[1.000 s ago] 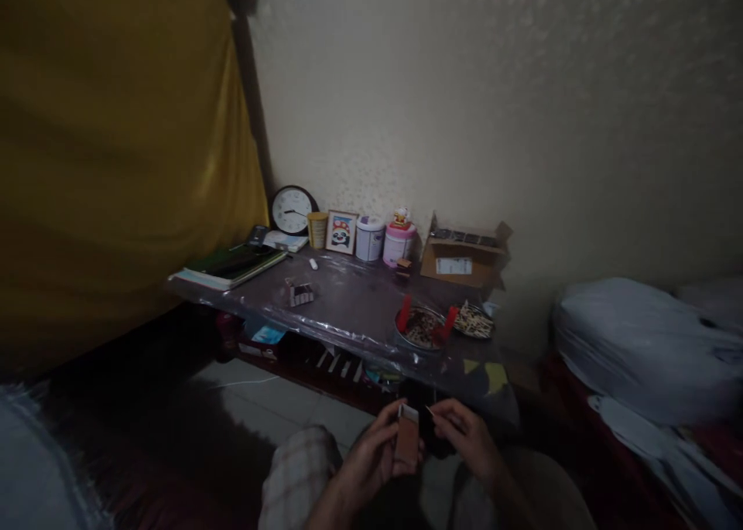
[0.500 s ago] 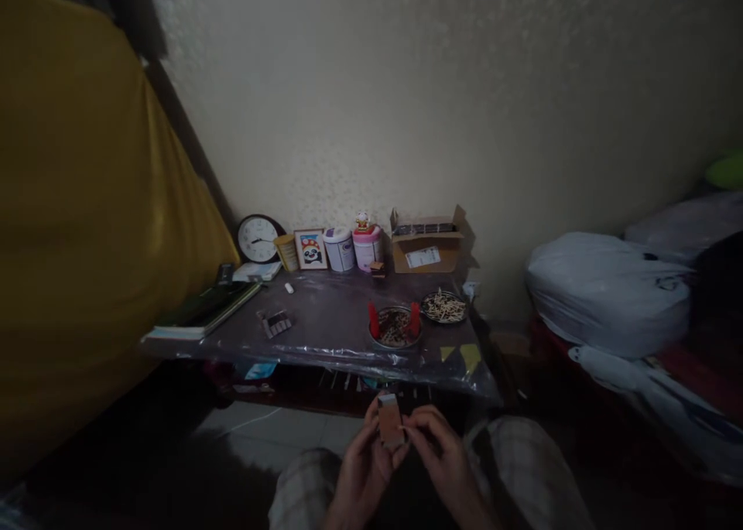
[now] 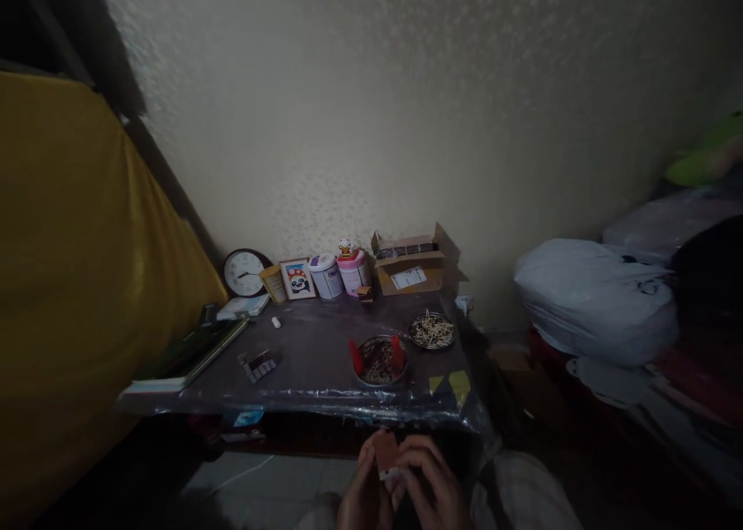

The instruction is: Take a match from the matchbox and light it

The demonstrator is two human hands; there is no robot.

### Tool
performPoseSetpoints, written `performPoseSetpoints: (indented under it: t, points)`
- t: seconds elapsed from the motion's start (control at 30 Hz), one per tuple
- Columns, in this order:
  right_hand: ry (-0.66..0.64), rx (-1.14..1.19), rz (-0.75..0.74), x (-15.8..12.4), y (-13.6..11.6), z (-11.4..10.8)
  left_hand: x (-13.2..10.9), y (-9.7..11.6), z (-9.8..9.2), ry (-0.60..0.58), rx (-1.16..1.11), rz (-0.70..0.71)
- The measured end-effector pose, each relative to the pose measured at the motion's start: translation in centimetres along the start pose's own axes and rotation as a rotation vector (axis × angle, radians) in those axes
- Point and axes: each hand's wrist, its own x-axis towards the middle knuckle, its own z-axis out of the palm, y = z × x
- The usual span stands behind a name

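Both my hands meet at the bottom middle of the view, in front of a low table. My left hand is closed round a small brown matchbox, held upright. My right hand is curled against the box's right side and lower end, fingers pinched there. On the table just beyond stand a round dish with red handles and a plate of loose matchsticks.
A wall clock, a framed panda picture, two tins and an open cardboard box line the table's back edge. Books lie at its left. A yellow cloth hangs left; white bundles lie right.
The view has swung left and up, so the table sits lower and more central. My hands have dropped toward the bottom edge and my right hand has closed in on the matchbox.
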Motion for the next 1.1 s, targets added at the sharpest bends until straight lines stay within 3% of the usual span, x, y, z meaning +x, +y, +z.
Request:
performPoseSetpoints:
  t: [0.13,0.33,0.57,0.73,0.9,1.1]
  points:
    - [0.017,0.023,0.010,0.3,0.8,-0.3,0.4,0.4,0.8,-0.016,-0.091,0.056]
    - [0.055,0.078,0.035,1.0,1.1,-0.6,-0.6,1.2,1.8,-0.100,-0.017,0.239]
    - [0.049,0.144,0.055,1.4,0.1,-0.5,-1.9,1.9,2.9,0.152,0.227,0.459]
    - [0.054,0.206,0.128,1.6,0.0,-0.6,-2.6,2.3,3.5,0.158,0.190,0.392]
    - [0.169,0.156,0.230,2.1,0.9,-1.5,-4.0,3.8,4.5,0.141,-0.011,0.251]
    - [0.164,-0.042,0.075,2.0,1.1,-2.3,-4.8,4.8,5.1,0.105,-0.118,0.204]
